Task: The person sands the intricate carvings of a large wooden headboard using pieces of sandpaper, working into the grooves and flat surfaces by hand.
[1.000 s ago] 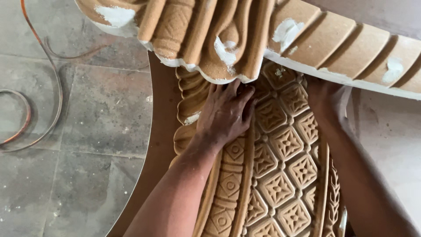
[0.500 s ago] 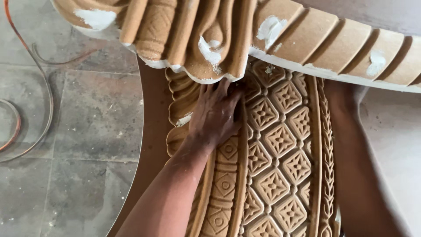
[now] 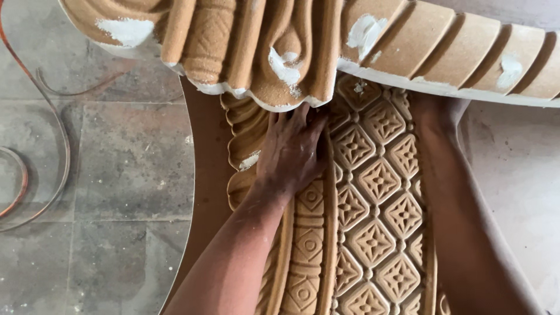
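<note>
Sliding upward since the earlier views, the left hand [image 3: 291, 153] now lies higher on the carved panel [image 3: 373, 233], its fingertips [image 3: 294, 114] tucked right under the lip of the overhanging carved moulding [image 3: 262, 52], where a second ago they lay spread lower on the relief. It rests flat, palm down and fingers together, pressing on the ridge between the scalloped border and the lattice of diamond rosettes; it grips nothing. The right hand [image 3: 434, 111] has stayed at the panel's far side, but it is mostly hidden beneath the moulding, so whether it is open or clasping an edge cannot be told; only the wrist and forearm show. The two hands are apart, one on each side of the lattice. My reading is that the work has moved into the seam where panel and moulding meet. White filler patches [image 3: 125, 30] dot the moulding above the panel, and a small white smear [image 3: 249, 160] sits on the panel's scalloped edge just left of the hand. Left of the panel, on the grey stone floor [image 3: 116, 175], a reddish cable [image 3: 35, 146] loops well clear. The moulding itself blocks sight of the joint.
</note>
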